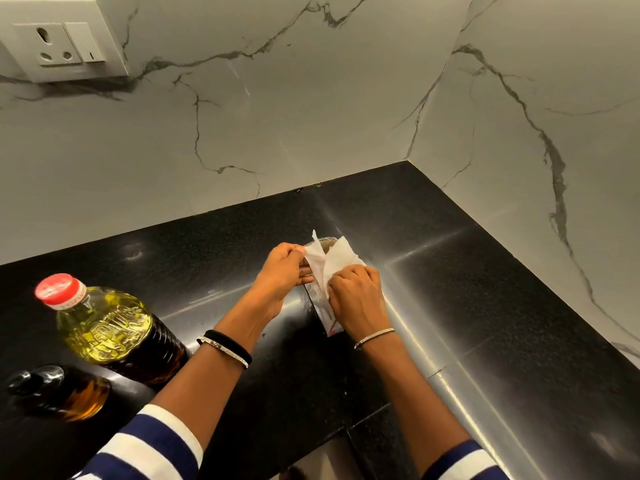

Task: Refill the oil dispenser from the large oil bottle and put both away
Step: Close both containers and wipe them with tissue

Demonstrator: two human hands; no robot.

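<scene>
Mid-frame, left grip (286, 270) and right grip (357, 295) pinched a tissue (334, 259) over its pack (319, 304). Lower left, capped oil bottle (110, 327) and dispenser (60, 393) stood; likely wiping, then storing.

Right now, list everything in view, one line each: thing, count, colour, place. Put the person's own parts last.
large oil bottle: one, yellow oil, red cap, upright at counter left
oil dispenser: one, amber oil, dark top, nearer than the bottle, far left
tissue: white, mid-counter, between both hands
packet: one, silvery, under the tissue
counter: one, glossy black
wall: two faces, white with grey veins, meeting in a corner
socket plate: one, white, upper left wall
bangles: two, silver, one per wrist
hair tie: one, black, left wrist
sleeves: two, blue-white striped, bottom edge
left hand: pinches the tissue
right hand: grips the tissue
</scene>
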